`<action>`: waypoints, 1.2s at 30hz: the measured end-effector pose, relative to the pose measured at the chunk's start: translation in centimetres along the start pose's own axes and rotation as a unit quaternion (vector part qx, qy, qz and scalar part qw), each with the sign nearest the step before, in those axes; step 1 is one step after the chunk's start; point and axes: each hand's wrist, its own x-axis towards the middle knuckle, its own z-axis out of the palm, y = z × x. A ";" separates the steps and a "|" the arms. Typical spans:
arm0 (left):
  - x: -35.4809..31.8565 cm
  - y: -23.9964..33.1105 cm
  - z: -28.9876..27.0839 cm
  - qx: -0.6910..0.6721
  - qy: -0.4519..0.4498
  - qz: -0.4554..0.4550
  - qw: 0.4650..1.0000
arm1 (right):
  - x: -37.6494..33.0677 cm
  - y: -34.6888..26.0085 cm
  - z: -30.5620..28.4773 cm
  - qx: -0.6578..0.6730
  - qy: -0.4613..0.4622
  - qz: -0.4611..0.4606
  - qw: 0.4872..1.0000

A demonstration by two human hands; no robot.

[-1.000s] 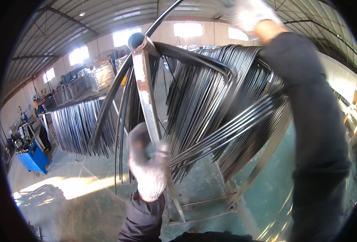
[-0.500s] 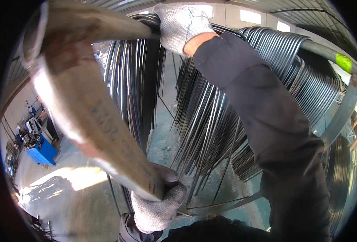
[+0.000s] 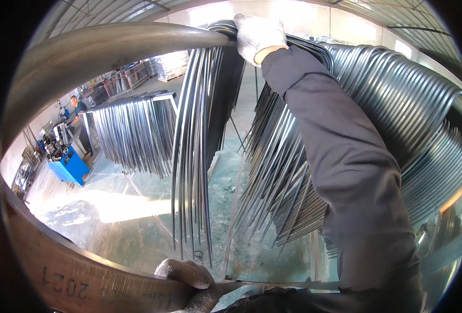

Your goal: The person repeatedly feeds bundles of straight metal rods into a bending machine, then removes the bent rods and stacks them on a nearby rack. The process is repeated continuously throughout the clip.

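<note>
Left hand (image 3: pixel 189 281): gloved, bottom centre of the frame, fingers curled around the metal bar (image 3: pixel 100 279), thumb side partly hidden. Right hand (image 3: pixel 261 37): gloved, top centre, bent over the bunch of rods (image 3: pixel 197 115) where they hang over the end of the pipe (image 3: pixel 121 43); fingertips hidden, so cannot tell how tightly it is closed.

Edges: pipe crosses the upper left and bar the lower left, both running into the dark left rim. The rods' lower ends hang loose at mid-frame, above the left hand. Straight rods (image 3: pixel 272 172) slant down just right of centre, close to the dark sleeve (image 3: pixel 345 151); bent rods (image 3: pixel 398 99) crowd the right side.

Room: a strip of bare floor (image 3: pixel 220 208) lies between the hanging bunch and the slanting rods. Wider floor opens at left of centre, with a sunlit patch (image 3: pixel 111 207). It reaches back to a blue bin (image 3: pixel 70 166) and a rack of rods (image 3: pixel 134 133), near which a person (image 3: pixel 78 107) stands, far left. All well apart from the hands.

Writing: bar carries dark printed characters, upside down, lower left; further marks nearer the left hand too faint to read.
</note>
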 end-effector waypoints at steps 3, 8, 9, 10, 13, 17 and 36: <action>0.2 -0.9 0.1 0.020 -0.060 0.120 0.991 | 0.4 0.9 2.3 0.008 0.017 0.001 1.000; -0.1 -0.2 0.5 -0.069 -0.002 0.028 0.997 | 0.7 1.0 4.1 0.024 0.004 0.031 0.999; -0.2 0.0 0.5 -0.037 0.001 0.048 0.998 | 0.7 0.9 4.0 0.009 -0.011 0.040 0.999; -0.4 0.2 0.8 -0.005 0.005 0.070 0.998 | 0.3 0.7 3.7 0.010 -0.021 0.049 0.999; -0.6 0.7 1.4 -0.043 0.028 0.029 0.998 | -2.2 -0.6 1.4 0.048 0.001 0.134 0.990; -0.6 1.9 2.5 -0.029 0.082 -0.027 0.996 | -14.8 -5.4 -4.1 0.126 0.147 0.153 0.969; -11.6 -25.2 -5.0 0.310 0.060 -0.007 0.949 | -102.8 -12.8 -76.1 -0.302 -0.184 0.763 0.541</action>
